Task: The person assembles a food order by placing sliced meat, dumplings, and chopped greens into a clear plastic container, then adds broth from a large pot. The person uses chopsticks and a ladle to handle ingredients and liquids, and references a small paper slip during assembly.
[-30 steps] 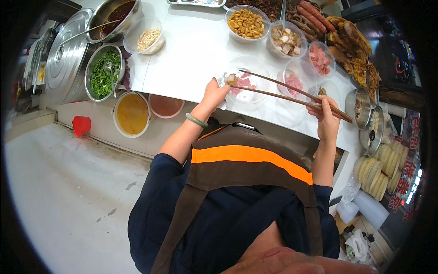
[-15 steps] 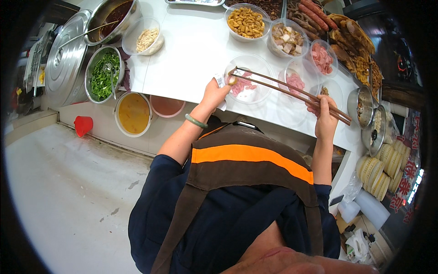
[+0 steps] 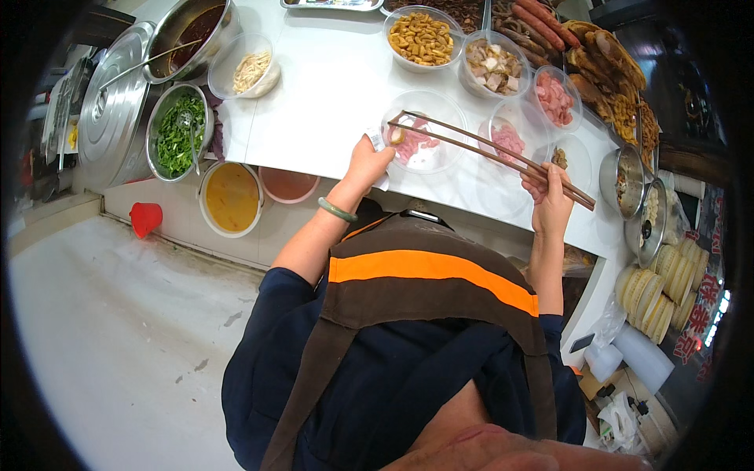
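Observation:
My right hand [image 3: 551, 192] grips a pair of long brown chopsticks [image 3: 491, 155], which slant left across the table. Their tips are over a clear plastic bowl [image 3: 454, 110] that holds slices of pink meat [image 3: 416, 143]. Among the meat, just under the tips, is a small pale piece with a brownish edge [image 3: 398, 135]. My left hand [image 3: 367, 163] is closed at the bowl's near-left rim, on a white slip with print [image 3: 376, 140]. Whether those fingers also pinch the rim is hidden. A second clear bowl with pink meat [image 3: 507, 141] stands to the right.
Tubs of yellow-brown pieces [image 3: 425, 41], pale chunks [image 3: 495, 67] and pink slices [image 3: 555, 100] line the far side. At left are a bowl of chopped greens [image 3: 179, 133], a tub of pale shreds [image 3: 251, 74] and a dark sauce pot [image 3: 192, 39]. A yellow liquid bucket [image 3: 230, 198] stands below.
The chopstick tips have shifted slightly left, and my right hand has come a little left and down. The pale piece, earlier up at the tips, now sits lower in the bowl.

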`<action>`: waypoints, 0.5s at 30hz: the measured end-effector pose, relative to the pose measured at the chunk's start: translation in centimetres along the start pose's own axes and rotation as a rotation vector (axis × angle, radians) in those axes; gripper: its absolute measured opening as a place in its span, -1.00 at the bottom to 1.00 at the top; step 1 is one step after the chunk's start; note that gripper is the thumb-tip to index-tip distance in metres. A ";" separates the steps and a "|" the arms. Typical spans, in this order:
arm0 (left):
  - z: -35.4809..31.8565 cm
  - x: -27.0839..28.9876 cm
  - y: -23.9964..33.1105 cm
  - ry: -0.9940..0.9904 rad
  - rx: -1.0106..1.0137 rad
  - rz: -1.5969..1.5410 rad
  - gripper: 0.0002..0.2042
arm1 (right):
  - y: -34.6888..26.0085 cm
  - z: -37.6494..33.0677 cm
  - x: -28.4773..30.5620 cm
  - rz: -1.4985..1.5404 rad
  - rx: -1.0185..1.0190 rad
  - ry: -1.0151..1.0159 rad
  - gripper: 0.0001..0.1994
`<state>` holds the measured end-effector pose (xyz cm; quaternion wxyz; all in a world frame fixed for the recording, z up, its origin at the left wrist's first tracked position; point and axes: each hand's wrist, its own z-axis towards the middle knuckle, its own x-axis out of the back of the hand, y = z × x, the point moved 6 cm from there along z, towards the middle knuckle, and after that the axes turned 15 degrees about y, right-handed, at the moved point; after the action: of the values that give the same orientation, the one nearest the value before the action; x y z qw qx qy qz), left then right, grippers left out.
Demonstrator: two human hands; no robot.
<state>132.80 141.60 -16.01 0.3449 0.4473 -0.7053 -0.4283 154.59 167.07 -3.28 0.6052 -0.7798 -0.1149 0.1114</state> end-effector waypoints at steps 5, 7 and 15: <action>0.3 0.4 0.1 0.001 0.015 -0.018 -0.62 | 1.8 0.7 1.6 0.026 -0.088 0.052 -0.77; 0.2 0.3 0.4 -0.011 0.004 -0.063 -0.61 | 1.9 0.8 2.4 0.052 -0.091 0.050 -0.77; 0.0 0.6 0.8 0.006 0.060 -0.030 -0.57 | 2.7 0.6 7.1 0.226 -0.154 0.103 -0.79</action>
<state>132.31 141.19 -15.18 0.3271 0.4693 -0.7099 -0.4108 161.27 169.15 -6.31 0.5322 -0.8367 -0.0034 0.1294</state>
